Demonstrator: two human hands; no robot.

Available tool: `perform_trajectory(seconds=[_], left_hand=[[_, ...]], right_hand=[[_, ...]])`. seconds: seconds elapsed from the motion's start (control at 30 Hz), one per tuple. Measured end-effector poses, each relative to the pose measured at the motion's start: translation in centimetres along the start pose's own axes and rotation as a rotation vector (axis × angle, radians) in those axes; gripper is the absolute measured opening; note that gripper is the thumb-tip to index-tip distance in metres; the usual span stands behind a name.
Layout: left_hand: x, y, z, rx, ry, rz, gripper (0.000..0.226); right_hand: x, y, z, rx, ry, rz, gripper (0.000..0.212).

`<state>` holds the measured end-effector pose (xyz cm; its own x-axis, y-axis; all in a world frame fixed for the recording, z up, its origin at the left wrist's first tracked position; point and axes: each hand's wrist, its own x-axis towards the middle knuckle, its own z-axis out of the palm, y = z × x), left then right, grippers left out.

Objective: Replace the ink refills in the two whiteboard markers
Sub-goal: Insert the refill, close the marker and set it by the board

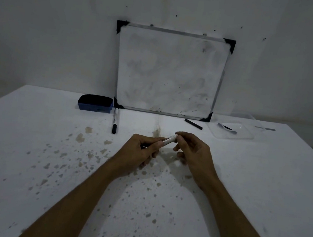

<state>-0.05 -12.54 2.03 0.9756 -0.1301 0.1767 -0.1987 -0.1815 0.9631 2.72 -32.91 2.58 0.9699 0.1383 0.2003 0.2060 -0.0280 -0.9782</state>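
Observation:
My left hand [141,151] grips the barrel of a white whiteboard marker [169,139] just above the table's middle. My right hand [193,150] pinches the marker's far end with thumb and forefinger. The marker's front part is hidden inside my left fist. A second white marker with a black cap [115,120] lies on the table to the left, cap toward me. A black ink refill stick [193,124] lies near the whiteboard's lower right corner.
A small whiteboard [168,71] leans against the wall at the table's back. A blue eraser [95,103] sits left of it. A clear plastic tray [233,133] with a dark piece inside stands at the back right. The white table [32,153] is stained with brown spots.

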Motion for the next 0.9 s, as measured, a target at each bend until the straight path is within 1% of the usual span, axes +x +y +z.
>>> perform_trajectory(seconds=[0.37, 0.57, 0.7, 0.8, 0.9], left_hand=[[-0.1, 0.0, -0.5, 0.026, -0.041, 0.020, 0.023], [0.0, -0.3, -0.5, 0.021, -0.043, 0.019, 0.024], [0.2, -0.1, 0.1, 0.017, -0.016, 0.007, 0.029], [0.7, 0.4, 0.6, -0.050, 0.024, -0.074, 0.033], [0.7, 1.3, 0.1, -0.103, -0.006, -0.186, 0.034]], right_hand=[[-0.3, -0.5, -0.1, -0.084, -0.101, -0.070, 0.017], [-0.3, -0.6, 0.1, -0.091, -0.100, -0.079, 0.017], [-0.2, -0.4, 0.6, -0.050, -0.037, -0.039, 0.021], [-0.6, -0.2, 2.2, -0.080, -0.025, 0.012, 0.030], [-1.3, -0.4, 2.9, -0.174, -0.012, 0.009, 0.030]])
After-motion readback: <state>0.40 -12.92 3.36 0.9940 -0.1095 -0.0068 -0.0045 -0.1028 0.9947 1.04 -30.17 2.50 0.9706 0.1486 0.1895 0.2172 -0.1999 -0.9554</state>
